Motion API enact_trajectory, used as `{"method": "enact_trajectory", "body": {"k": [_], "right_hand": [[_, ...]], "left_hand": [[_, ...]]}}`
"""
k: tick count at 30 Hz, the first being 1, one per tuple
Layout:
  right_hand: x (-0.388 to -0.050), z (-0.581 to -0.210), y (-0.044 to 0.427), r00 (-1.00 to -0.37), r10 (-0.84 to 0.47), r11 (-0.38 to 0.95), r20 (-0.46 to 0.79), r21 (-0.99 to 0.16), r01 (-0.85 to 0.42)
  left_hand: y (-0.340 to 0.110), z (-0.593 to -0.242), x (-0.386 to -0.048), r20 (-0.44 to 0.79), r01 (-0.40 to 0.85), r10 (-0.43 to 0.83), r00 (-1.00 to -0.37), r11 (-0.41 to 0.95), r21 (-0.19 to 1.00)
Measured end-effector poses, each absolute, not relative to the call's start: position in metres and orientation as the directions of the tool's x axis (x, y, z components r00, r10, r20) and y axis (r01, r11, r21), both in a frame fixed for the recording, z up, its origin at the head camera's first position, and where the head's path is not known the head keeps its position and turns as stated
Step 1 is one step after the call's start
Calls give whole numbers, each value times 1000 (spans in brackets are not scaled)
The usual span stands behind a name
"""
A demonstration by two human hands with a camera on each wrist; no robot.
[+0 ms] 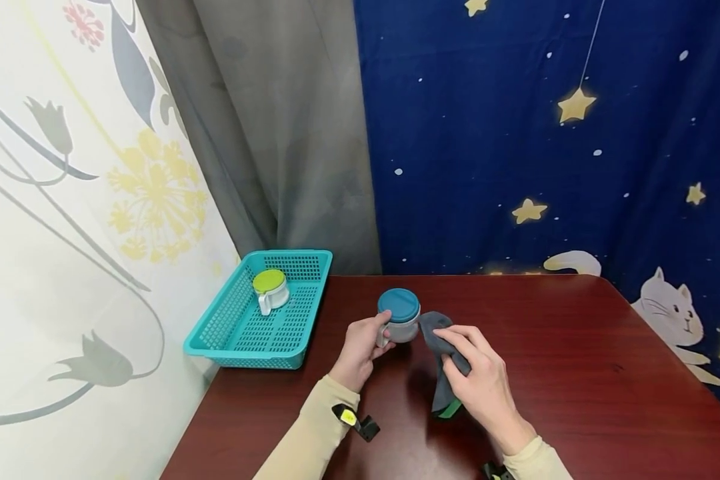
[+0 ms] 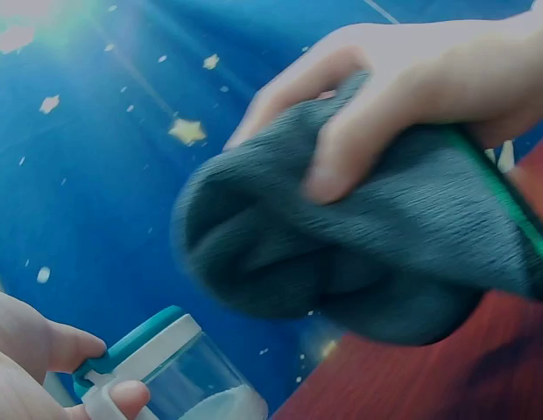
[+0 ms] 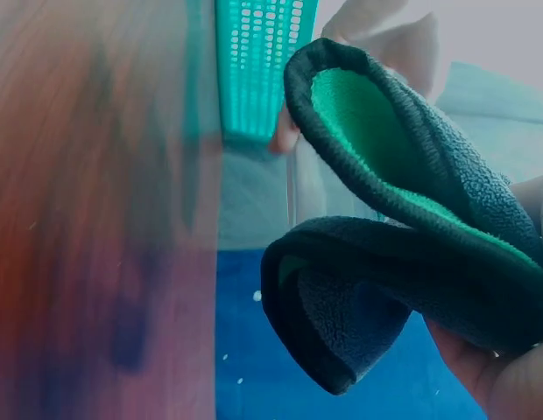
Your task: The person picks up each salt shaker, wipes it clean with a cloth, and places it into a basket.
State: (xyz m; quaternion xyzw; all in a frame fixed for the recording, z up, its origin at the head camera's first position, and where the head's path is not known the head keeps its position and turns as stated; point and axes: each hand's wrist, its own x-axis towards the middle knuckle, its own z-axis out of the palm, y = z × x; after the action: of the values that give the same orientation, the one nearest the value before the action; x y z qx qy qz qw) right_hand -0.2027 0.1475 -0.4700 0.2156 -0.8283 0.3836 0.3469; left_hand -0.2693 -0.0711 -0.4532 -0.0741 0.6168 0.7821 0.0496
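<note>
A clear jar with a blue lid (image 1: 399,305) and a pale handle is held up above the table by my left hand (image 1: 361,347). The thumb lies on the lid's edge and the fingers hold the handle. In the left wrist view, something whitish shows at the bottom of the jar (image 2: 197,376). My right hand (image 1: 483,373) pinches a folded grey cloth (image 1: 441,350) close to the jar's right side. The cloth (image 3: 403,192) has a green inner face and dark edging in the right wrist view. Whether it touches the jar is unclear.
A turquoise plastic basket (image 1: 305,313) stands at the table's far left corner. Inside it sits a similar jar with a yellow-green lid (image 1: 269,281). The dark red table (image 1: 576,360) reaches back to a blue star-patterned curtain (image 1: 486,167).
</note>
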Motion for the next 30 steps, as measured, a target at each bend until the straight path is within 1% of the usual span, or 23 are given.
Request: {"method": "enact_trajectory", "body": {"k": [5, 7, 12, 15, 19, 24, 30], "right_hand": [[-208, -464, 140, -604, -143, 609, 784, -411, -678], [-208, -464, 138, -599, -165, 623, 784, -388, -680], [-206, -469, 137, -615, -197, 668, 764, -355, -654], [-205, -471, 139, -615, -196, 685, 764, -341, -643], [-204, -476, 140, -616, -206, 715, 760, -313, -625], [-205, -484, 141, -635, -244, 751, 733, -272, -602], [-205, -490, 139, -663, -248, 754, 706, -289, -590]], "left_hand": [[-51, -449, -260, -162, -146, -56, -985, -222, 964], [-45, -444, -254, -169, -152, -63, -984, -216, 965], [-32, -442, -247, -164, -146, -78, -983, -196, 970], [-29, -443, -245, -148, -128, -88, -985, -202, 971], [-30, -439, -240, -127, -104, -95, -987, -214, 971], [-33, -434, -235, -122, -97, -94, -988, -234, 967], [-37, -433, -230, -116, -93, -78, -990, -249, 964]]}}
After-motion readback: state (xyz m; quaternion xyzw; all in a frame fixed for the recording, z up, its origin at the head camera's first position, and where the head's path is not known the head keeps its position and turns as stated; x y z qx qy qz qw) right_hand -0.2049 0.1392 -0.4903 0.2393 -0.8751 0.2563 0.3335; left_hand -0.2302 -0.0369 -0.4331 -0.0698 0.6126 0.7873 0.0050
